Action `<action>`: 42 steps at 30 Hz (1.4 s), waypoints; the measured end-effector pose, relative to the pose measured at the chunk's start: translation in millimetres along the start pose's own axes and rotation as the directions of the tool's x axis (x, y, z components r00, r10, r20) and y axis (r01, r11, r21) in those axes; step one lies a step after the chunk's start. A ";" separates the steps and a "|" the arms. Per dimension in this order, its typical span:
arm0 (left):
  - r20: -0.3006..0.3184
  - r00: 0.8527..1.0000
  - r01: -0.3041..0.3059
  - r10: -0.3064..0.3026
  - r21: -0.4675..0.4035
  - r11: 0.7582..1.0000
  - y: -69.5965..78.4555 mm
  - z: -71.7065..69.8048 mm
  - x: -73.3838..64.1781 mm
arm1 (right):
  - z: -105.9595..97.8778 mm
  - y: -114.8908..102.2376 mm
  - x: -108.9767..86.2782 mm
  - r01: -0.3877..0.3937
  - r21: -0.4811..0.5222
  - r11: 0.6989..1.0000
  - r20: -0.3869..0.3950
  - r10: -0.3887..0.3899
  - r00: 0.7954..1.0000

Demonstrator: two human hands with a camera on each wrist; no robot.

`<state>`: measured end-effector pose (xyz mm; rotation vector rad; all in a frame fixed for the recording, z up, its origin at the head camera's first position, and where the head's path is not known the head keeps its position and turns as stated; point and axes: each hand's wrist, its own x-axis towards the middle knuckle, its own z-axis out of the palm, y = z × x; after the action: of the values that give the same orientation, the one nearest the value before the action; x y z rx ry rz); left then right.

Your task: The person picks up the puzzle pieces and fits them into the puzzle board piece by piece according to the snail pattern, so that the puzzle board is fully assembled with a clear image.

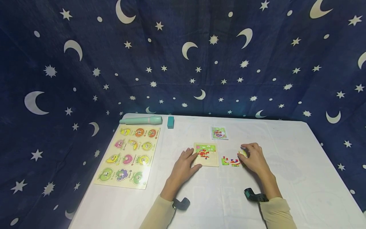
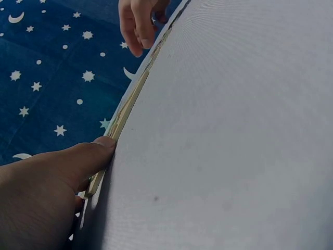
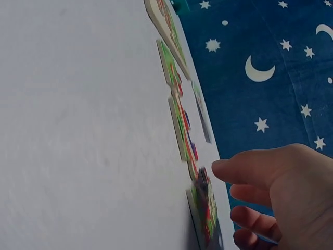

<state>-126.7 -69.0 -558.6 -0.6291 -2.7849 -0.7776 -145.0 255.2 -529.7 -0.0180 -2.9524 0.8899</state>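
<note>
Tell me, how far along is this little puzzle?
Done: on the wooden board, a green strip and red shapes are in place. In hand: the left hand touches the board; the right hand is at the loose pieces, though whether it grips one is unclear. Remaining: the board's lower part looks bare, so those pieces probably go there.

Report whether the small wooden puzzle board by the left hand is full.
Partly filled: printed pieces sit in the puzzle board, but bare wood shows below them and loose pieces lie alongside.
</note>
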 end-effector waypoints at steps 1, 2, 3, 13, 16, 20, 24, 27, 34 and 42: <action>-0.001 1.000 0.000 0.000 -0.001 1.000 0.1 -0.3 0.0 | -0.5 1.3 0.0 -0.005 -0.004 1.000 0.005 0.005 1.000; -0.001 1.000 0.000 0.000 -0.002 1.000 0.2 -0.4 0.0 | -0.9 2.5 0.2 -0.010 -0.008 1.000 0.012 0.010 1.000; 0.000 1.000 0.001 -0.001 -0.003 1.000 0.4 -0.8 0.1 | -1.3 3.4 0.2 -0.013 -0.013 1.000 0.019 0.013 1.000; 0.001 1.000 0.003 -0.003 -0.008 1.000 0.1 -0.6 0.6 | -4.8 9.6 0.6 -0.023 -0.038 0.999 0.074 0.026 0.997; 0.001 1.000 0.004 -0.004 -0.008 1.000 0.0 -0.2 0.6 | -5.6 9.6 2.2 -0.027 -0.030 0.999 0.085 0.030 0.996; 0.006 1.000 0.010 -0.010 -0.011 1.000 0.5 -0.2 0.1 | -6.3 8.7 4.0 -0.059 -0.008 0.998 0.104 0.059 0.993; 0.004 1.000 0.011 -0.011 -0.004 1.000 0.8 0.2 -0.1 | -7.4 8.1 3.2 -0.052 0.017 0.999 0.072 0.050 0.996; 0.005 1.000 0.013 -0.013 -0.001 1.000 1.0 0.3 -0.3 | -8.5 8.1 1.6 -0.012 0.031 0.999 0.009 0.012 1.000; 0.011 1.000 0.016 -0.016 0.002 1.000 1.4 -0.4 -0.7 | -11.3 4.5 1.7 -0.006 0.068 0.998 -0.053 0.010 0.999; 0.007 1.000 0.011 -0.011 0.001 1.000 1.5 -0.3 -1.0 | -8.8 -8.4 4.0 -0.004 0.114 0.993 -0.049 0.009 0.999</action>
<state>-125.2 -68.4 -558.0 -0.6181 -2.7971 -0.7782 -148.4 253.2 -517.5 -0.0440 -2.8529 1.0417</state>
